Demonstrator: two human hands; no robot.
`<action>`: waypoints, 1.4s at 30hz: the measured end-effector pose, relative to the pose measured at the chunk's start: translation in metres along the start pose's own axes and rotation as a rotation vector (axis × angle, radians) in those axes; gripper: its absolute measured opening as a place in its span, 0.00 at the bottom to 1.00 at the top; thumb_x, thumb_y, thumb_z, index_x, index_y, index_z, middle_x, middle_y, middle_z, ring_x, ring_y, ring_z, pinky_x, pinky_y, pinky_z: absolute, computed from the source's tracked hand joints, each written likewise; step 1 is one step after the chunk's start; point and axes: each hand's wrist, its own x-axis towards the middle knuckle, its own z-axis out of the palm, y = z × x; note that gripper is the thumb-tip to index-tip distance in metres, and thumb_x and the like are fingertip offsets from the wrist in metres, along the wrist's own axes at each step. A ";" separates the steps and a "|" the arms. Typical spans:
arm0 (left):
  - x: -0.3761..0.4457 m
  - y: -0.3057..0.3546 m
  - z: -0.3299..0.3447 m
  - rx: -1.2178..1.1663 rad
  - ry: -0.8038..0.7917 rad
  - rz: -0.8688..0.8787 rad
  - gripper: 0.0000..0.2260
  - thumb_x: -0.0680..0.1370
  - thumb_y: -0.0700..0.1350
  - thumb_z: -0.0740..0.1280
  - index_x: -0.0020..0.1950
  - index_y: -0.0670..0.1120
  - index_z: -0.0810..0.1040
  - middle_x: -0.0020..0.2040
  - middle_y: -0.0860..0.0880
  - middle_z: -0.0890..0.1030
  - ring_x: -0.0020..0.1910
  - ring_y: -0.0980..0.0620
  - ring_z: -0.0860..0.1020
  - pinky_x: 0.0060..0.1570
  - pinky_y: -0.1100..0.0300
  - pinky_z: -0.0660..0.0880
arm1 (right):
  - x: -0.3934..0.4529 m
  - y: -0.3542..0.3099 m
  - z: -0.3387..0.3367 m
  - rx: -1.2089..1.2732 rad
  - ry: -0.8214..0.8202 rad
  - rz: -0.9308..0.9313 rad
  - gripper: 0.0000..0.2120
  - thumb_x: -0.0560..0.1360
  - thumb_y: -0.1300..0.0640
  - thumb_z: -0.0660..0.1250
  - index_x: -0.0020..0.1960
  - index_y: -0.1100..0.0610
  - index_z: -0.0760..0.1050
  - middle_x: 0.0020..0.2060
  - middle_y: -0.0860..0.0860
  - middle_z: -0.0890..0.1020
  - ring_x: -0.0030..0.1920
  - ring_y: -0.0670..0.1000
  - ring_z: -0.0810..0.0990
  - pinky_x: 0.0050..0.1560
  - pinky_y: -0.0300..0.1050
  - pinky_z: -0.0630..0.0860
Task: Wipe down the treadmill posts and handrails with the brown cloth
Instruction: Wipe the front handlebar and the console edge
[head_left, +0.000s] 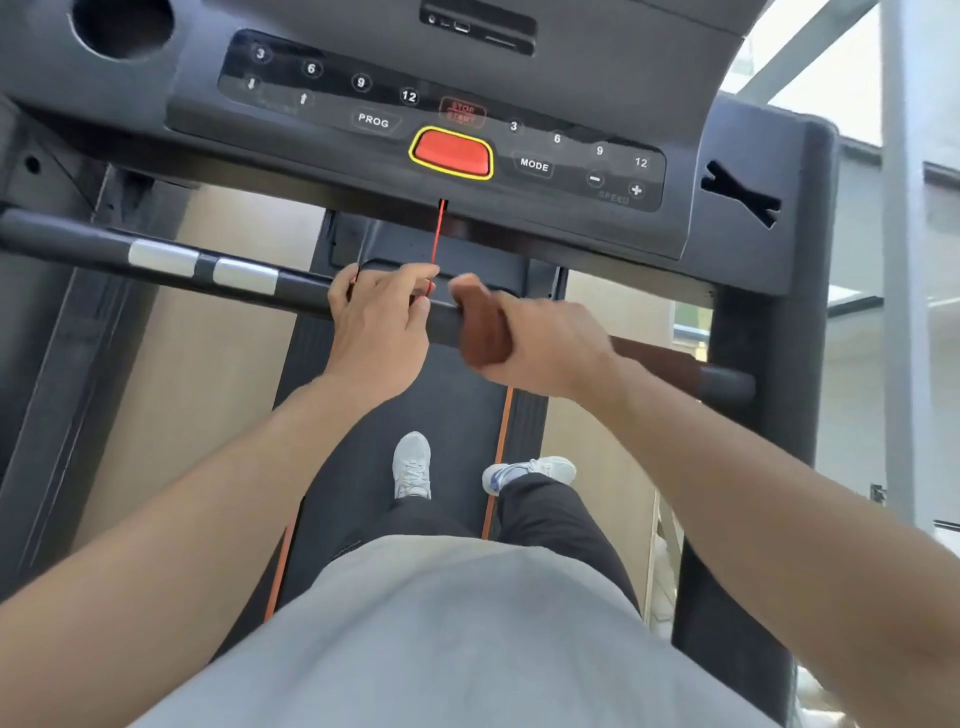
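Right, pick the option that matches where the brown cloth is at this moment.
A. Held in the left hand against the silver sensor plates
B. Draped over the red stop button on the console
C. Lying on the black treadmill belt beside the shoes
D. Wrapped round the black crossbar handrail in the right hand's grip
D: the right hand curls the brown cloth round the black crossbar handrail, while the left hand grips the bar bare beside it.

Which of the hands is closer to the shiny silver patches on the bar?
Left. The left hand grips the handrail bar just right of the silver patches. The right hand holds the brown cloth on the bar beyond the left hand, further away.
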 end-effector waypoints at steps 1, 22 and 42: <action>0.000 0.001 -0.001 0.002 -0.009 -0.010 0.16 0.84 0.39 0.59 0.71 0.51 0.73 0.59 0.54 0.82 0.66 0.52 0.70 0.76 0.56 0.43 | 0.010 -0.017 0.005 -0.011 0.041 -0.020 0.19 0.74 0.36 0.59 0.61 0.45 0.69 0.46 0.47 0.85 0.45 0.60 0.85 0.42 0.50 0.75; -0.007 0.011 -0.012 0.045 -0.020 -0.025 0.19 0.86 0.41 0.56 0.77 0.52 0.68 0.65 0.54 0.80 0.64 0.52 0.65 0.71 0.58 0.52 | -0.015 0.025 -0.004 0.040 -0.069 0.003 0.22 0.70 0.34 0.69 0.57 0.43 0.68 0.47 0.46 0.85 0.47 0.59 0.83 0.45 0.49 0.74; 0.000 0.009 -0.027 0.061 -0.262 -0.077 0.27 0.86 0.42 0.54 0.84 0.54 0.52 0.75 0.52 0.73 0.75 0.47 0.61 0.75 0.55 0.50 | 0.059 -0.024 -0.010 0.157 -0.199 0.096 0.34 0.84 0.33 0.48 0.66 0.59 0.76 0.60 0.61 0.80 0.63 0.63 0.79 0.53 0.50 0.69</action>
